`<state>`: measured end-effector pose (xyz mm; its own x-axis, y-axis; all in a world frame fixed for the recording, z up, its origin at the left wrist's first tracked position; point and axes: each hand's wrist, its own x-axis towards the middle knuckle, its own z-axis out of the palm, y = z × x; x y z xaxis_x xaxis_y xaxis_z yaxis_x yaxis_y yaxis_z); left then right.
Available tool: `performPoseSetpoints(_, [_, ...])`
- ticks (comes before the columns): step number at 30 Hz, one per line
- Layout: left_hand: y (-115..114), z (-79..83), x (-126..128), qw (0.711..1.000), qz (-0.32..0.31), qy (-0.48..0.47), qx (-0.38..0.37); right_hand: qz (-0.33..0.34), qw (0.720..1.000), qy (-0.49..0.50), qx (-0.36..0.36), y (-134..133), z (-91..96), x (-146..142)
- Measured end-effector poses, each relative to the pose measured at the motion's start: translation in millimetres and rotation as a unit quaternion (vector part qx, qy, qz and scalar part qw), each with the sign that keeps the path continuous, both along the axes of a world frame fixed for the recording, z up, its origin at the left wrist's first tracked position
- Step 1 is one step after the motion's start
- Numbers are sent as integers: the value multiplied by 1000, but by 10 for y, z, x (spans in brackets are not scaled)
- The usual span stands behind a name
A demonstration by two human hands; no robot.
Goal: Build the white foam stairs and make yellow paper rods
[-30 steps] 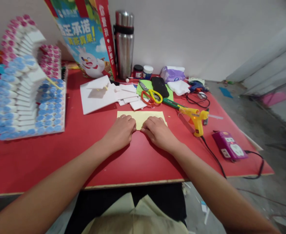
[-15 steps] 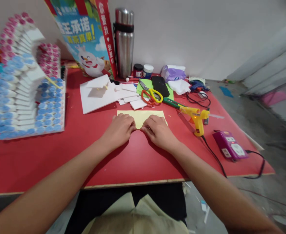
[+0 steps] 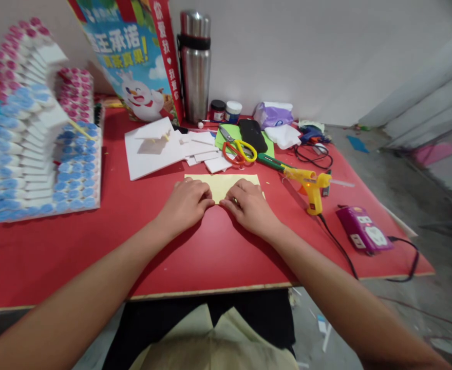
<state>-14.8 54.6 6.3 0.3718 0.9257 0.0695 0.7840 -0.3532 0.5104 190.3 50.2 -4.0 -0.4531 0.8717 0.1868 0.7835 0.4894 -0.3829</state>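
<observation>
A pale yellow sheet of paper (image 3: 221,183) lies flat on the red table (image 3: 95,241). My left hand (image 3: 185,204) rests on its near left part, fingers curled and pressed down on the paper's near edge. My right hand (image 3: 249,205) presses the near right part the same way. The fingertips of both hands almost meet at the middle of the near edge. The paper's near edge is hidden under the hands.
Behind the paper lie white foam pieces (image 3: 156,149), red and yellow scissors (image 3: 238,150) and a green sheet. A yellow glue gun (image 3: 309,187) and a purple power strip (image 3: 362,234) sit to the right. A blue and pink stepped model (image 3: 37,133) stands left; a steel flask (image 3: 195,67) stands at the back.
Both hands have slid slightly closer together along the paper's near edge. The view has shifted a little; nothing else moved.
</observation>
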Motion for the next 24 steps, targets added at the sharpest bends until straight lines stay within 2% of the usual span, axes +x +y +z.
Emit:
performPoseSetpoints(12, [25, 20, 0, 999, 16, -18, -25, -28, 999, 2, -18, 27, 15, -32])
performPoseSetpoints(20, [12, -5, -4, 999, 20, -27, -23, -51, 997, -47, -47, 57, 92, -87])
performPoseSetpoints(24, [15, -11, -8, 999, 14, -26, -20, -49, 997, -23, -57, 56, 101, -118])
